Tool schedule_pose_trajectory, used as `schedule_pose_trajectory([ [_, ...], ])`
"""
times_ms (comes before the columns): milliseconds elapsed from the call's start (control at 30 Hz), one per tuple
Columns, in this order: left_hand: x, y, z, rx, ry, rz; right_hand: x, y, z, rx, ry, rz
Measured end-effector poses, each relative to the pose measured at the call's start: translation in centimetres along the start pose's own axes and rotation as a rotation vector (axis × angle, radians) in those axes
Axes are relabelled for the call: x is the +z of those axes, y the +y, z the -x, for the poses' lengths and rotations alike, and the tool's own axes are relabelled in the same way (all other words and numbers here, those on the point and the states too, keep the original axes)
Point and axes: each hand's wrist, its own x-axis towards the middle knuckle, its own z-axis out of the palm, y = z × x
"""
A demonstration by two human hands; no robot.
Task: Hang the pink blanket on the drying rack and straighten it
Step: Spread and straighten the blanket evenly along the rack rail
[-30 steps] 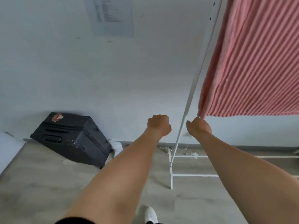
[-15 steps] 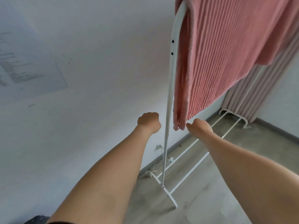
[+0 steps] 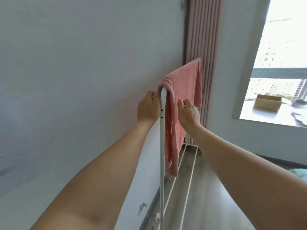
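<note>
Head view: the pink blanket (image 3: 181,103) is draped over the top bar of the white drying rack (image 3: 162,146), hanging down on both sides, with its ribbed folds bunched at the near end of the bar and its lower edge ending well above the floor. The right hand (image 3: 188,113) is on the side of the rack away from the wall, its fingers curled and pinching the blanket's near edge just below the top bar. The left hand (image 3: 148,107) is on the wall side of the rack's near upright, fingers curled toward the blanket fold there; whether it grips the cloth or the tube cannot be told, since the upright hides the fingertips. Two dark holes show on the upright just below the hands. The rack's lower rails run along the grey floor (image 3: 206,193) beside the white wall (image 3: 83,80). Behind the rack's far end hangs a pleated pink curtain (image 3: 204,30). Further right, a window (image 3: 282,47) has a cardboard box (image 3: 268,102) on its sill.
</note>
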Motion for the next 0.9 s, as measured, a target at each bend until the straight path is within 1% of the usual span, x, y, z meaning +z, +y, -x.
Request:
schedule_pose_trajectory([
  [67, -0.3, 2.7, -1.1, 0.054, 0.054, 0.187, -0.5, -2.6, -0.5, -0.05, 0.03, -0.078],
  [100, -0.3, 3.9, -1.5, 0.088, 0.053, 0.201, -0.5, -3.5, -0.6, -0.085, 0.023, -0.089],
  [167, -0.2, 5.4, -1.8, 0.158, 0.022, 0.13, -0.7, -4.7, -0.8, -0.166, -0.019, -0.049],
  [233, 0.0, 5.5, -2.1, 0.17, -0.001, 0.084, -0.8, -5.2, -0.6, -0.209, -0.055, 0.0],
  [367, -0.7, 4.3, -2.1, 0.16, -0.007, 0.134, -1.3, -5.3, 0.1, -0.274, -0.079, 0.104],
  [433, -1.1, 4.1, -1.7, 0.194, -0.043, 0.131, -1.2, -5.3, 0.1, -0.277, -0.096, 0.141],
  [500, -1.4, 3.9, -1.5, 0.22, -0.071, 0.134, -1.3, -5.7, -0.3, -0.237, -0.093, 0.179],
  [567, -1.7, 3.7, -1.5, 0.216, -0.071, 0.074, -1.7, -6.5, -0.8, -0.145, -0.025, 0.125],
  [633, -2.0, 3.8, -1.4, 0.197, -0.062, 0.014, -2.3, -7.7, -1.1, -0.058, 0.105, -0.051],
  [667, -2.0, 3.9, -1.4, 0.191, -0.049, -0.001, -2.5, -8.4, -1.1, -0.067, 0.164, -0.144],
  [733, -2.1, 4.4, -1.1, 0.168, -0.011, -0.031, -2.2, -9.4, -0.4, -0.196, 0.204, -0.232],
  [800, -2.3, 4.9, -0.5, 0.162, 0.023, -0.047, -1.5, -9.8, 0.9, -0.311, 0.156, -0.211],
  [867, -3.0, 5.0, 0.4, 0.128, 0.069, 0.055, -0.9, -9.2, 2.0, -0.364, 0.08, -0.151],
  [900, -3.5, 4.9, 0.8, 0.092, 0.12, 0.113, -0.6, -8.8, 2.4, -0.385, 0.056, -0.122],
])
